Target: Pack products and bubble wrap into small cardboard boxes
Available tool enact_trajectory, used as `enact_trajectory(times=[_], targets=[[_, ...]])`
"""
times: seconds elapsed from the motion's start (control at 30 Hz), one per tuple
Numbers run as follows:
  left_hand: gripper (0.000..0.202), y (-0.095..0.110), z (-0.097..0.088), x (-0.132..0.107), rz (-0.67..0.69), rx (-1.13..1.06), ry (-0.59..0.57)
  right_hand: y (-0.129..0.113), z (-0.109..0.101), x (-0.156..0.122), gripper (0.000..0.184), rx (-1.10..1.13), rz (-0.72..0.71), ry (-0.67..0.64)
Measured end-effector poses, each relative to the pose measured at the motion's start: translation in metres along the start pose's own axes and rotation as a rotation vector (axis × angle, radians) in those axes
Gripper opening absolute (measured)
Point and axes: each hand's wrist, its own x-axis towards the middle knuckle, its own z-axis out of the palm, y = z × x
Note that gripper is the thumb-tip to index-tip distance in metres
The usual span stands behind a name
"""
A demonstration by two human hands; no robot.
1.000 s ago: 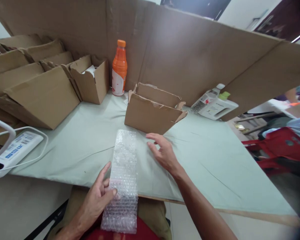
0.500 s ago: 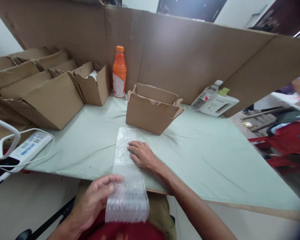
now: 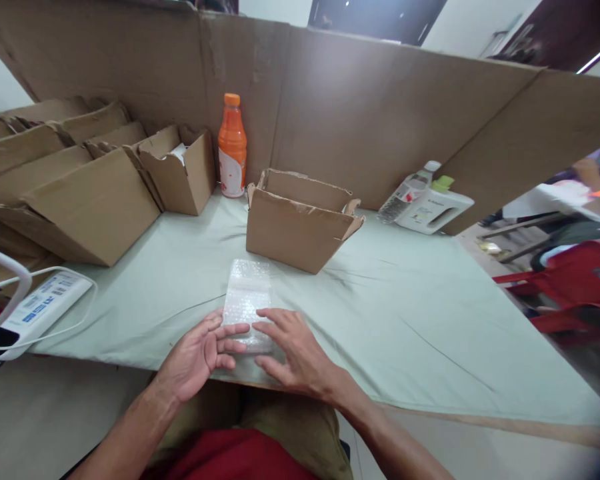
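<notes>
A strip of clear bubble wrap [image 3: 249, 283] lies on the pale green cloth, its near end doubled back on top of itself close to the table's front edge. My left hand [image 3: 200, 353] is at the wrap's left side, palm turned inward, fingers stretched out and apart over its near part. On the other side, my right hand [image 3: 295, 350] has its fingers spread, with the fingertips over the wrap's right edge. Neither hand grips the wrap; whether the fingertips touch it I cannot tell. Beyond the wrap stands an open cardboard box [image 3: 295, 227].
Several cardboard boxes [image 3: 95, 207] crowd the left. An orange bottle [image 3: 233, 147] stands against the cardboard wall [image 3: 360, 113]. At the back right lean a clear bottle [image 3: 407, 193] and a white jug [image 3: 435, 208]. A white power strip [image 3: 43, 303] with cable lies at the left edge.
The near end of the bubble wrap, which hung curled over the table's edge, is now folded onto the strip. My left hand has let go and moved forward; my right hand has drawn back slightly.
</notes>
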Motion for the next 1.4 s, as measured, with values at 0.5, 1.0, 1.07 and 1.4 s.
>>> enact_trajectory(times=[0.5,1.0,1.07,1.4], targets=[[0.024,-0.042,-0.033,-0.011,1.035,1.269,0.127,-0.006,0.021,-0.003,0.020,0.092,0.101,-0.026],[0.028,-0.032,-0.030,-0.005,1.063,1.265,0.191,-0.011,0.031,-0.003,0.022,-0.116,0.031,-0.011],[0.029,-0.034,-0.034,-0.013,1.034,1.267,0.110,-0.012,0.030,-0.005,0.021,-0.009,0.061,-0.001],[0.027,-0.023,-0.029,0.003,0.868,1.213,0.209,-0.030,0.024,-0.011,0.035,-0.208,0.037,-0.022]])
